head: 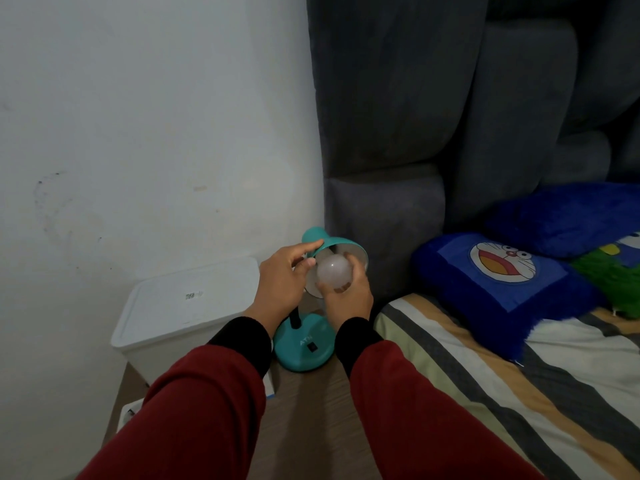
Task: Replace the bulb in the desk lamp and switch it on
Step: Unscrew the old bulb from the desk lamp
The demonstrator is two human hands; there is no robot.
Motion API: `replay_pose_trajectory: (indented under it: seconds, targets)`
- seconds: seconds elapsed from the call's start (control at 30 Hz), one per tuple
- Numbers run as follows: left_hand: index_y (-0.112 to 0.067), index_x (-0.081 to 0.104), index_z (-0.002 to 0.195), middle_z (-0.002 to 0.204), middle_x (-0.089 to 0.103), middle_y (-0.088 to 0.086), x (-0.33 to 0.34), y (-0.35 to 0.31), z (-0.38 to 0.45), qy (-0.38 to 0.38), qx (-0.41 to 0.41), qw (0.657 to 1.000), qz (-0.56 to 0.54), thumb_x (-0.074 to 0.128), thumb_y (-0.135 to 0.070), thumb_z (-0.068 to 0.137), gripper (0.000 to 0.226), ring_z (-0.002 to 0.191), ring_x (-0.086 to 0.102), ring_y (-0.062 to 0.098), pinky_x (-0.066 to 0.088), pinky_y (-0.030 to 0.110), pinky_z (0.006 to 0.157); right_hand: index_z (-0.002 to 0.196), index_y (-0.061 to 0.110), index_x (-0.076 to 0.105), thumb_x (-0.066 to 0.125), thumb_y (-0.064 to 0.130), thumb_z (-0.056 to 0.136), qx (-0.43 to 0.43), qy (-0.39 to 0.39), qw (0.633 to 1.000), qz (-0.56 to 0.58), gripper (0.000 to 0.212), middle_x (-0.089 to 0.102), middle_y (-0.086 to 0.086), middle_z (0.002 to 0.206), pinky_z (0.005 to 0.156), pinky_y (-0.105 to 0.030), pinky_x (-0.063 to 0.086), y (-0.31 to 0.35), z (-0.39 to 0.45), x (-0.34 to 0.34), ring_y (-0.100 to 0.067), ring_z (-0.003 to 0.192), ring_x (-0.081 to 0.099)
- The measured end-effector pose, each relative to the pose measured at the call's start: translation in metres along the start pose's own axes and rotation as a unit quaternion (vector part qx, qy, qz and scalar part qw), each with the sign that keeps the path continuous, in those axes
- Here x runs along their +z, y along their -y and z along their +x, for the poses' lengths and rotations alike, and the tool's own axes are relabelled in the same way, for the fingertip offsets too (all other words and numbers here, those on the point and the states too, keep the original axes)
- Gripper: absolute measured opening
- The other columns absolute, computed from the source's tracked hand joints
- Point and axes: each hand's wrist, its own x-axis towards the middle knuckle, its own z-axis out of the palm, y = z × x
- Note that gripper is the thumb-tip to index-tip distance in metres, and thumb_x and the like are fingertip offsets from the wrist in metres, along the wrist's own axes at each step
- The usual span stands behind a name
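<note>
A teal desk lamp stands on a wooden bedside table, its round base (306,344) bearing a small black switch (312,347). The teal lamp shade (332,242) tilts toward me. My left hand (282,280) grips the shade's left rim. A white frosted bulb (334,271) sits at the mouth of the shade, and my right hand (348,296) holds it from below with fingers wrapped around it. The bulb's base and the socket are hidden inside the shade. The bulb is unlit.
A white lidded plastic box (180,313) stands left of the lamp against the white wall. The wooden table (311,410) runs toward me. On the right are a bed with striped sheet (485,393), a blue cartoon pillow (498,271) and a grey padded headboard (398,133).
</note>
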Motion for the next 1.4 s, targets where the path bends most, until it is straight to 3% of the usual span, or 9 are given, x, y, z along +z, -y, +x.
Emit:
replay_pose_trajectory:
  seconds: [0.2,0.3,0.37,0.5,0.63,0.8,1.03,1.23,1.4]
  targets:
    - [-0.026,0.061,0.123,0.127,0.062,0.0,0.002,-0.001,0.0,-0.002,0.003,1.0,0.003,0.053,-0.009,0.093,0.035,0.101,0.05,-0.001,0.035,0.01,0.088,0.141,0.022,0.037,0.074,0.029,0.076,0.008,0.003,1.0,0.006,0.075,0.045,-0.006,0.139,0.103,-0.032,0.043,0.002,0.002,-0.001,-0.022,0.124,0.048]
    - [-0.025,0.061,0.123,0.127,0.062,0.0,0.002,-0.001,0.0,0.0,0.007,1.0,0.007,0.054,-0.009,0.093,0.035,0.101,0.049,-0.001,0.036,0.0,0.079,0.133,0.022,0.046,0.072,0.013,0.074,-0.025,-0.005,0.999,-0.023,0.065,0.044,-0.007,0.133,0.105,-0.037,0.043,0.002,0.002,-0.001,-0.024,0.123,0.047]
    - [-0.024,0.062,0.123,0.127,0.062,-0.001,0.001,0.0,0.0,-0.001,0.008,1.0,0.005,0.054,-0.008,0.093,0.035,0.101,0.05,-0.001,0.037,-0.006,0.075,0.136,0.023,0.041,0.075,0.019,0.073,-0.017,0.003,1.0,-0.012,0.072,0.045,-0.006,0.134,0.104,-0.042,0.043,0.002,0.0,0.0,-0.024,0.124,0.047]
    - [-0.026,0.061,0.123,0.127,0.062,-0.001,0.001,-0.002,0.0,0.004,0.002,1.0,0.003,0.053,-0.009,0.093,0.035,0.102,0.05,-0.001,0.035,0.011,0.087,0.139,0.017,0.039,0.073,0.027,0.078,0.013,0.009,1.0,-0.014,0.071,0.051,-0.009,0.137,0.104,-0.034,0.043,0.001,0.0,-0.001,-0.024,0.124,0.051]
    - [-0.026,0.061,0.122,0.127,0.062,0.0,0.001,-0.003,-0.001,0.002,0.0,1.0,0.004,0.054,-0.01,0.093,0.035,0.1,0.05,0.0,0.034,0.013,0.088,0.134,0.017,0.046,0.073,0.01,0.075,-0.023,-0.002,0.999,-0.04,0.065,0.05,-0.006,0.135,0.105,-0.032,0.041,0.004,0.003,-0.005,-0.022,0.125,0.048]
    - [-0.026,0.062,0.122,0.127,0.062,0.001,0.001,-0.004,-0.002,0.0,0.0,1.0,0.005,0.054,-0.009,0.093,0.034,0.099,0.05,0.001,0.035,0.014,0.088,0.137,0.016,0.042,0.077,0.02,0.073,-0.005,-0.003,0.998,-0.062,0.073,0.046,-0.009,0.137,0.101,-0.031,0.039,0.006,0.006,-0.008,-0.025,0.125,0.047]
    - [-0.026,0.06,0.124,0.129,0.061,-0.001,0.0,-0.008,-0.005,0.0,0.0,1.0,0.016,0.053,-0.011,0.094,0.034,0.103,0.05,0.0,0.032,0.006,0.084,0.13,0.016,0.043,0.077,0.011,0.07,0.004,0.023,0.998,-0.063,0.069,0.05,-0.009,0.133,0.09,-0.026,0.042,0.006,0.001,-0.015,-0.024,0.119,0.051]
    - [-0.021,0.056,0.128,0.135,0.056,0.005,-0.005,-0.011,-0.01,0.02,-0.001,1.0,0.022,0.05,-0.007,0.095,0.037,0.125,0.05,0.016,0.023,-0.003,0.084,0.145,0.023,0.028,0.074,0.016,0.074,-0.009,0.061,0.99,-0.124,0.086,0.042,-0.011,0.14,0.102,-0.032,0.039,0.017,-0.004,-0.026,-0.027,0.127,0.045]
    - [-0.021,0.042,0.14,0.141,0.049,0.008,-0.009,-0.013,-0.015,0.047,-0.014,0.995,0.081,0.051,-0.015,0.095,0.046,0.13,0.047,0.02,0.03,0.017,0.105,0.142,0.019,0.036,0.071,0.019,0.077,-0.015,0.076,0.982,-0.175,0.073,0.04,-0.013,0.136,0.098,-0.027,0.038,0.025,-0.014,-0.036,-0.026,0.122,0.046]
